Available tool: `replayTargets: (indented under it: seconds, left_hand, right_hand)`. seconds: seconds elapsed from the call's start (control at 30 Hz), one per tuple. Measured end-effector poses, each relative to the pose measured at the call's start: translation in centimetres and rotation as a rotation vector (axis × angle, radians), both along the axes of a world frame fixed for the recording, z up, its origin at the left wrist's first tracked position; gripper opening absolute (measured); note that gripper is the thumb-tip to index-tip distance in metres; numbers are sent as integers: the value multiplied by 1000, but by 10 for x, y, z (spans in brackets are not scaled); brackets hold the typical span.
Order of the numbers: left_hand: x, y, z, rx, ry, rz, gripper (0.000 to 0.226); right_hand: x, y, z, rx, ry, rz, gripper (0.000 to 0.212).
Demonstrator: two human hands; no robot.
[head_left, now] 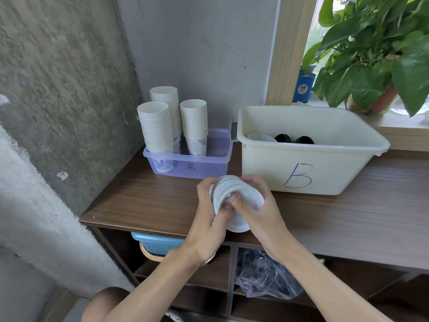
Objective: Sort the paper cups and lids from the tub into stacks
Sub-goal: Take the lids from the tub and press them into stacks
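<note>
Both hands hold a stack of white lids [228, 189] on edge above the wooden shelf top, in front of the tub. My left hand [209, 219] grips the stack from the left and my right hand [257, 205] from the right, thumbs pressed on the front lid. The cream tub [325, 168], marked with a blue "B", stands behind to the right. Inside it I see a white cup [261, 137] and two black lids [293, 138]. Three tall stacks of white paper cups [160, 126] stand in a clear purple box [209, 163] at the back left.
A rough concrete wall closes the left side. A potted plant [376, 66] sits on the window sill at the back right. Below the shelf top, a blue basket [157, 245] and a crumpled plastic bag [264, 275] fill the cubbies.
</note>
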State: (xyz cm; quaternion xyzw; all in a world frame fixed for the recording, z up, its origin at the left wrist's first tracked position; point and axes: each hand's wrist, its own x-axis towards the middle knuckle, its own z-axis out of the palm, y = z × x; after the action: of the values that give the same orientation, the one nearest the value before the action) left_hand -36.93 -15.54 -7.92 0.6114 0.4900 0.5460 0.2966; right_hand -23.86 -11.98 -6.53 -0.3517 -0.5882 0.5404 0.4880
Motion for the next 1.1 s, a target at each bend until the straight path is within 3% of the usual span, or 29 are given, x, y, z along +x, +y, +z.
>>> replayTargets:
  seconds: [0.2, 0.4, 0.6, 0.73, 0.9, 1.1]
  left_hand:
    - [1, 1, -9, 98, 33, 26, 37]
    - [-1, 2, -13, 138, 28, 23, 32]
    - [-2, 2, -13, 165, 31, 32, 27]
    - [-5, 0, -4, 32, 10, -44, 23]
    - [-17, -4, 11, -150, -5, -167, 48]
    - [-26, 6, 8, -53, 184, -63, 65]
  right_hand:
    - [0, 4, -3, -17, 25, 50, 64]
    - [-4, 3, -1, 84, 7, 13, 42]
    - [-5, 4, -4, 150, -15, 7, 34]
    - [-5, 4, -5, 153, -9, -27, 36]
    - [-2, 2, -5, 163, -35, -41, 35]
    - [-3, 5, -10, 164, -140, 1, 46]
